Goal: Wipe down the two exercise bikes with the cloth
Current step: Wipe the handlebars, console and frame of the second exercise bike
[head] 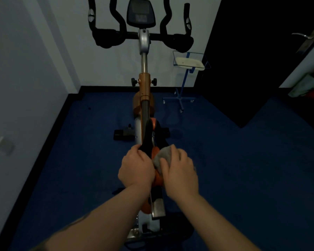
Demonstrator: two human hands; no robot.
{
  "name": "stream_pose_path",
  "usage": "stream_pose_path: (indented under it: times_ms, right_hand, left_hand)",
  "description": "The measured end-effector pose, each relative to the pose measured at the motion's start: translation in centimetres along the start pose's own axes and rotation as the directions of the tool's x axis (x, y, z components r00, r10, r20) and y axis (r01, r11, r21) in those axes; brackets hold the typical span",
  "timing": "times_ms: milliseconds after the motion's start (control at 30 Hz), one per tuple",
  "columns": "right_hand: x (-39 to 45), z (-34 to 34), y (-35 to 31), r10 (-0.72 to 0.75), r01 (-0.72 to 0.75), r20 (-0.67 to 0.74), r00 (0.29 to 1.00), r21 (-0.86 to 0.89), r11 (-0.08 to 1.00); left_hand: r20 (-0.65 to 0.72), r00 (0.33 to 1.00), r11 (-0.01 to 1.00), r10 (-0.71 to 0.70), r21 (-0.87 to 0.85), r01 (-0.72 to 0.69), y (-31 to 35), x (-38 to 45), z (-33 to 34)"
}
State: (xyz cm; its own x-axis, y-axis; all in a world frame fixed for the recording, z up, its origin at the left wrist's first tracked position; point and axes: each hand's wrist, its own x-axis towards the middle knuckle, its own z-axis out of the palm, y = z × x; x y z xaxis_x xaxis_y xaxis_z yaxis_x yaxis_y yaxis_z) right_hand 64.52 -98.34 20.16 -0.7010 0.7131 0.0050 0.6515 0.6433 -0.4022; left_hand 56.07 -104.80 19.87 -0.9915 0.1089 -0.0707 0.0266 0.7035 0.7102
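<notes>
Cloth (pixel 163 156), grey and bunched, sits under our right hand (pixel 179 170), whose spread fingers press it onto the orange-and-black saddle (pixel 153 142) of the exercise bike (pixel 144 84) directly below us. Our left hand (pixel 135 166) curls round the saddle's left edge, steadying it. We judge the stroke works best with firm, even pressure along the saddle's length, that grip holding it from twisting. Only one bike is in view.

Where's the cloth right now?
In the head view, the grey cloth sits low centre under the right hand, pressed on the bike's seat, beside the left hand.
</notes>
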Motion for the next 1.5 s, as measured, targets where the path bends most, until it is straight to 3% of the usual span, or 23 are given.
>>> stream_pose_path:
  times_ms: [133, 200, 300, 400, 567, 700, 767, 933, 1133, 1200, 1333, 1500]
  right_hand:
    - [5.1, -0.9, -1.5, 0.092, -0.093, 0.183, 0.979, 0.001, 0.996]
    - [5.2, -0.9, -1.8, 0.066, -0.064, 0.168, 0.984, -0.015, 0.998]
    - [1.3, -0.4, -0.3, -0.095, 0.098, 0.055, 0.994, -0.049, 0.994]
    - [1.3, -0.5, 0.5, -0.148, 0.150, 0.071, 0.986, -0.029, 0.988]
    - [8.3, -1.0, -0.8, -0.020, -0.033, 0.350, 0.937, 0.146, 0.989]
    - [3.3, -1.3, 1.2, -0.229, 0.216, 0.199, 0.953, 0.087, 0.973]
    - [3.1, -1.3, 1.9, -0.274, 0.257, 0.200, 0.941, 0.110, 0.960]
    - [9.7, -0.8, -1.1, -0.077, 0.003, 0.415, 0.907, 0.176, 0.984]
    - [3.8, -0.8, 2.4, -0.330, 0.302, 0.199, 0.923, 0.160, 0.940]
    - [5.2, -0.4, 1.8, -0.310, 0.282, 0.205, 0.928, 0.153, 0.947]
    - [9.0, -0.3, -0.3, -0.156, 0.085, 0.358, 0.921, 0.206, 0.975]
    - [3.5, -1.3, 2.4, -0.290, 0.265, 0.238, 0.927, 0.133, 0.955]
  left_hand:
    - [-0.012, 1.000, 1.000, -0.005, 0.004, 0.005, 0.0, 0.0, 0.0]
    - [-0.028, 1.000, 1.000, -0.002, 0.002, 0.002, 0.0, 0.1, 0.2]
    - [-0.047, 0.999, 1.000, -0.002, 0.010, 0.003, -0.2, 0.0, 0.3]
    - [-0.075, 0.997, 1.000, -0.009, -0.009, 0.009, -0.1, -0.1, 0.1]
    - [-0.071, 0.997, 1.000, -0.015, 0.001, 0.016, 0.1, -0.3, -0.2]
    - [-0.064, 0.997, 0.998, -0.052, 0.013, 0.053, 0.3, -0.4, -0.3]
    - [-0.073, 0.995, 0.998, -0.062, 0.000, 0.062, 0.3, -0.3, -0.1]
    - [-0.123, 0.990, 0.997, -0.076, -0.004, 0.076, 0.1, -0.3, 0.2]
    - [-0.127, 0.991, 0.999, -0.049, -0.020, 0.047, -0.3, -0.4, 0.4]
    - [-0.128, 0.991, 0.999, -0.044, -0.028, 0.040, -0.2, -0.4, 0.3]
    - [-0.115, 0.992, 0.998, -0.055, -0.021, 0.053, -0.1, -0.6, 0.2]
    - [-0.072, 0.997, 0.999, -0.030, 0.036, 0.033, 0.1, -0.4, 0.1]
